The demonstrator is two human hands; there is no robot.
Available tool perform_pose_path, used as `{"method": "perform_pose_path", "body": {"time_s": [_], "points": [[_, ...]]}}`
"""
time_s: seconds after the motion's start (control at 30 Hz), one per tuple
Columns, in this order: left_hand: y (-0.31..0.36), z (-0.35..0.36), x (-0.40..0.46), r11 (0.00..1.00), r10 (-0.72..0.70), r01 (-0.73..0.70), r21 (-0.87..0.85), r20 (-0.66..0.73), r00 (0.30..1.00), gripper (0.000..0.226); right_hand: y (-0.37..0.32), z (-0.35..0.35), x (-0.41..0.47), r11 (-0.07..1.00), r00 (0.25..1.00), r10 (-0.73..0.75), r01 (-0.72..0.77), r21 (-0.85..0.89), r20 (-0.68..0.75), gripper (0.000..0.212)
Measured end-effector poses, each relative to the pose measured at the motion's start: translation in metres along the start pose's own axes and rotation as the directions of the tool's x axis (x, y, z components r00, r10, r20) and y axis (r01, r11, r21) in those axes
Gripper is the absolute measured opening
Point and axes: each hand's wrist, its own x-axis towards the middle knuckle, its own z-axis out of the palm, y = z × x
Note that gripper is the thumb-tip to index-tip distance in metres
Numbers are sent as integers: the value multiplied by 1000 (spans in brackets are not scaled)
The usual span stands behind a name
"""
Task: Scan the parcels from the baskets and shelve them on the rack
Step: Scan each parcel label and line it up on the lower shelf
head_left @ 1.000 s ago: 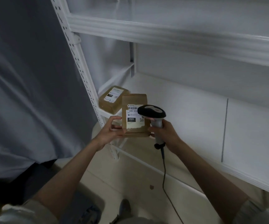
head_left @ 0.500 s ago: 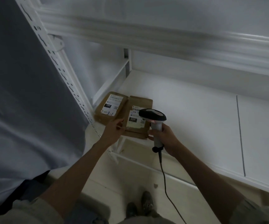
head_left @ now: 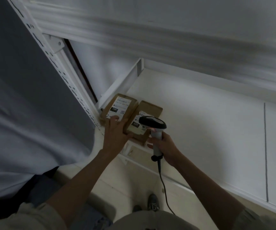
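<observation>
Nearest me, my right hand (head_left: 165, 146) is wrapped around the grip of the corded scanner (head_left: 153, 126), its head hanging over the front edge of the shelf (head_left: 200, 130). A second ago my left hand (head_left: 115, 135) held the parcel marked 220 (head_left: 144, 123) up for scanning; now that parcel lies flat at the shelf's front left corner and my fingers rest spread across its near edge, gripping nothing. I judge it scanned and shelved. Just behind, touching its left side, lies the parcel marked 15H (head_left: 119, 107), against the rack's corner post (head_left: 64, 70). No baskets are in view.
</observation>
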Motion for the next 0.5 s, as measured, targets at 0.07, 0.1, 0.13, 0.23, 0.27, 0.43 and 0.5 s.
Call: {"method": "perform_pose_path", "body": {"time_s": [0.07,0.1,0.13,0.23,0.27,0.43,0.5], "points": [[-4,2,-1,997,-54,51,60,39,998,85,2,-1,2,1000,1000,0,0,11,3,33],[-7,4,0,996,-71,66,63,68,995,88,2,-3,4,1000,1000,2,-2,19,5,33],[-9,6,0,996,-77,71,59,93,993,90,2,-4,5,1000,1000,4,-4,26,6,33],[-14,11,3,996,-73,65,61,130,989,93,2,-8,8,999,1000,5,-5,36,9,33],[-16,12,3,997,-67,60,57,133,989,94,2,-9,9,999,1000,6,-6,36,5,32],[-16,9,0,998,-57,52,38,137,989,97,5,-12,4,997,999,25,-23,77,-24,29],[-10,8,-3,1000,-10,9,11,108,994,96,7,-13,-4,995,998,19,-14,94,-51,29]]}}
